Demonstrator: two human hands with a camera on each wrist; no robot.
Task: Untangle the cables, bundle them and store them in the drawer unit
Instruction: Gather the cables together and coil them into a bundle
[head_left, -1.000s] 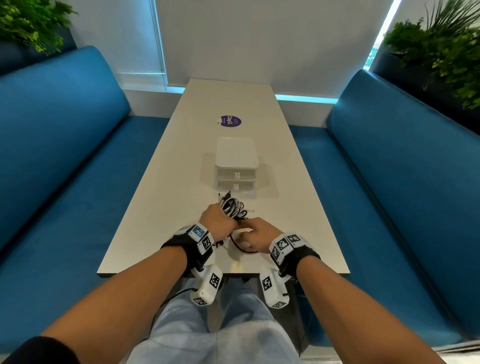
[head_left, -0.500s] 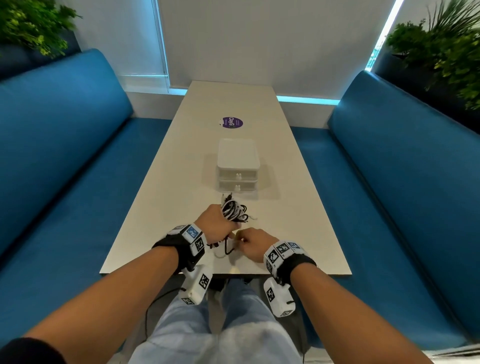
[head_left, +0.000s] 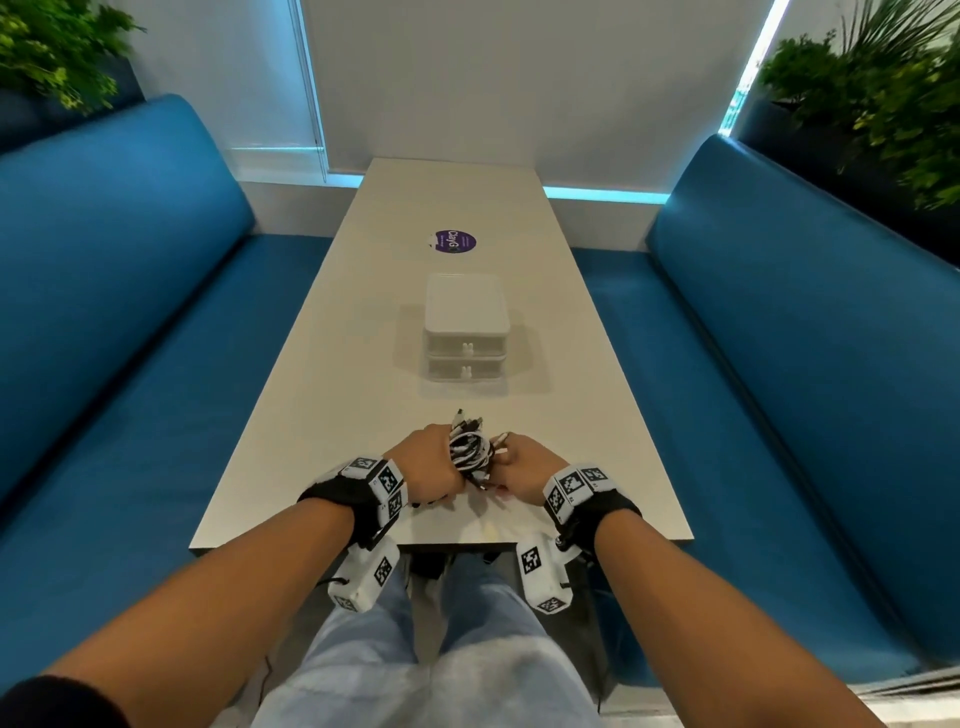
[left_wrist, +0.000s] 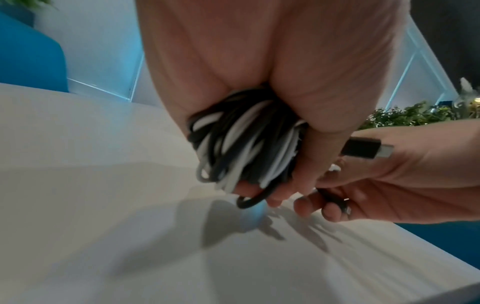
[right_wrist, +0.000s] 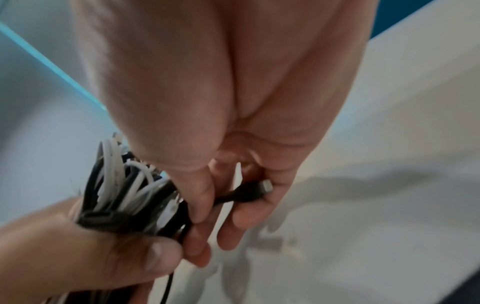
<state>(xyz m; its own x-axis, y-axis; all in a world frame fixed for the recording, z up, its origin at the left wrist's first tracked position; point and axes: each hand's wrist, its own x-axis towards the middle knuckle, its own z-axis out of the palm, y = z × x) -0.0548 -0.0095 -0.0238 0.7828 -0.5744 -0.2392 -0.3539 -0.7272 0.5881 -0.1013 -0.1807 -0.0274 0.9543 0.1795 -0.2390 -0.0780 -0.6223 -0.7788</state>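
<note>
A bundle of black and white cables (head_left: 470, 449) (left_wrist: 241, 144) (right_wrist: 122, 191) is gripped in my left hand (head_left: 431, 470) (left_wrist: 259, 82) just above the near end of the white table (head_left: 363, 395). My right hand (head_left: 522, 467) (right_wrist: 221, 185) (left_wrist: 389, 176) is pressed against the bundle's right side and pinches a black cable end with its plug (right_wrist: 255, 192) between thumb and fingers. A second black plug (left_wrist: 363, 150) sticks out of the bundle. The white two-drawer unit (head_left: 466, 332) stands farther along the table, both drawers closed.
A purple round sticker (head_left: 454, 242) lies on the table beyond the drawer unit. Blue bench seats (head_left: 130, 364) (head_left: 805, 364) flank the table on both sides. Plants (head_left: 883, 104) stand behind the benches. My knees are under the table's near edge.
Both hands have lifted slightly and come together. The loose black cable that trailed on the table by my right hand is now drawn up against the bundle.
</note>
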